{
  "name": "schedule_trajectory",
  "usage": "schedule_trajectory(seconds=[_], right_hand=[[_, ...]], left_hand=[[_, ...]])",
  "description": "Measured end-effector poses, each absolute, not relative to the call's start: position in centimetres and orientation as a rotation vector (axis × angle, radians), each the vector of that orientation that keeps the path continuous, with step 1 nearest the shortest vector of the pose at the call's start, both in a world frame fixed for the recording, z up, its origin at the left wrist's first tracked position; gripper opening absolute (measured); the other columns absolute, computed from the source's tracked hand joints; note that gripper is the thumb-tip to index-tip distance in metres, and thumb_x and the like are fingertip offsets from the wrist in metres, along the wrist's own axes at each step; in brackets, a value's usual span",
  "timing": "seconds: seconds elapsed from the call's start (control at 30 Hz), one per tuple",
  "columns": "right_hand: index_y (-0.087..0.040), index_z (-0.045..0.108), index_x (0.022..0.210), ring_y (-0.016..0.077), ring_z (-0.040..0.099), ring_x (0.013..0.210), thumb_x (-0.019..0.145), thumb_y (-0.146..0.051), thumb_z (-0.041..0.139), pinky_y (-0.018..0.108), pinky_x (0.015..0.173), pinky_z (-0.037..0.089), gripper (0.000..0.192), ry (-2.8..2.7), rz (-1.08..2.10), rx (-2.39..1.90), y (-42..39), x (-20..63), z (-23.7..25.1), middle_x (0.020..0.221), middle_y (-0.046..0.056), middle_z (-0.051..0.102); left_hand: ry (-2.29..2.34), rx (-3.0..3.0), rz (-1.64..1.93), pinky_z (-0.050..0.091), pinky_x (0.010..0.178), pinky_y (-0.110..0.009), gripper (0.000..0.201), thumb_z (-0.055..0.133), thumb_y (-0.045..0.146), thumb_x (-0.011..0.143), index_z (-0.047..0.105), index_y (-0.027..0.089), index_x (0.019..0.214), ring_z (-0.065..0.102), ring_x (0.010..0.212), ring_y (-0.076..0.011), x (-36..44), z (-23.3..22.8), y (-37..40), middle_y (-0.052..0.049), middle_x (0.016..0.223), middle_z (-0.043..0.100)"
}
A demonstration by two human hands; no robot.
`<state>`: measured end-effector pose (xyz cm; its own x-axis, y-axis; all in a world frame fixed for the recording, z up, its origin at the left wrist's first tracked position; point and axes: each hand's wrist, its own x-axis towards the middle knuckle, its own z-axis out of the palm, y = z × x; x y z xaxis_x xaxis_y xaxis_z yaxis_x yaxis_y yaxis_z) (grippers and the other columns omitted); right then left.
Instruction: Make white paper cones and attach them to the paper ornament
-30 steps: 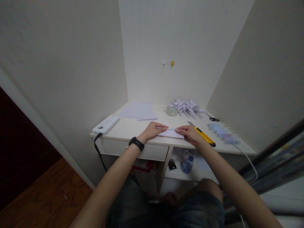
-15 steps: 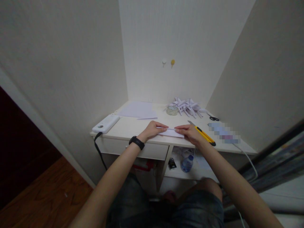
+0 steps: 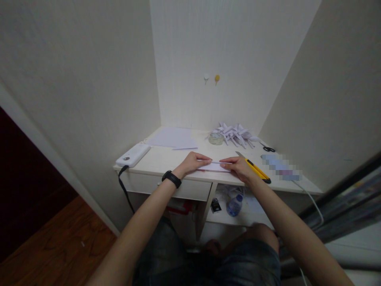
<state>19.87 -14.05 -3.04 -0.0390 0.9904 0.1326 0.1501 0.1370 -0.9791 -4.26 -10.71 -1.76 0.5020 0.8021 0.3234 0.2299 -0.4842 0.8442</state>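
Between my hands, near the front edge of the white desk, is a small piece of white paper that looks folded along its far edge. My left hand pinches its left end between thumb and fingers. At the other end my right hand pinches the paper the same way. A yellow utility knife with its blade out lies just beside my right hand, partly behind the wrist. Farther back are a roll of clear tape and a heap of folded white paper shapes.
White sheets lie at the back left of the desk. A white power strip or adapter with a black cable sits at the left edge. Black-handled scissors are at right. A bottle stands on the shelf below.
Both hands keep their pinch on the paper and have hardly moved. The view has shifted very slightly; everything on the desk stays in place.
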Motion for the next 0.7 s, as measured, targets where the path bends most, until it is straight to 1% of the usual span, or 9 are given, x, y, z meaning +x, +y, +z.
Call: schedule_trajectory(seconds=[0.13,0.3,0.47,0.53,0.7], right_hand=[[-0.015,0.081,0.084,0.016,0.053,0.065,0.046,-0.048,0.088,0.029,0.057,0.036,0.051,-1.445,1.001,-1.252,-14.41,19.58,-2.5,0.074,0.007,0.072],[-0.014,0.08,0.086,0.0146,0.048,0.062,0.051,-0.051,0.087,0.028,0.054,0.031,0.051,-1.458,1.009,-1.239,-14.71,19.31,-2.19,0.072,0.007,0.069],[-0.014,0.08,0.087,0.013,0.043,0.056,0.053,-0.053,0.086,0.029,0.052,0.027,0.052,-1.495,1.008,-1.254,-14.95,19.29,-2.12,0.062,0.004,0.064],[-0.014,0.081,0.086,0.0128,0.043,0.056,0.051,-0.052,0.087,0.029,0.051,0.027,0.052,-1.485,1.021,-1.264,-14.95,19.29,-2.12,0.061,0.004,0.064],[-0.016,0.081,0.08,0.0144,0.048,0.06,0.046,-0.047,0.089,0.03,0.055,0.032,0.047,-1.443,1.049,-1.235,-14.6,19.37,-2.36,0.07,0.007,0.07]], left_hand=[[0.867,2.006,0.974,0.051,0.087,-0.033,0.035,0.076,0.04,0.076,0.079,0.013,0.098,0.071,0.092,-0.024,-4.28,-1.95,-10.44,-0.011,0.097,0.078],[0.867,1.982,0.989,0.051,0.085,-0.033,0.034,0.076,0.039,0.075,0.079,0.013,0.098,0.071,0.091,-0.0243,-4.32,-2.06,-10.37,-0.011,0.097,0.077],[0.875,1.991,0.994,0.051,0.084,-0.032,0.035,0.076,0.039,0.074,0.079,0.013,0.097,0.071,0.09,-0.0246,-4.33,-2.17,-10.31,-0.011,0.096,0.078],[0.882,1.977,0.992,0.052,0.082,-0.031,0.035,0.077,0.038,0.073,0.079,0.012,0.097,0.071,0.088,-0.0237,-4.32,-2.24,-10.28,-0.011,0.094,0.078],[0.856,1.882,0.963,0.055,0.071,-0.028,0.038,0.08,0.035,0.071,0.079,0.011,0.1,0.069,0.078,-0.0199,-4.2,-2.46,-10.23,-0.012,0.094,0.078]])
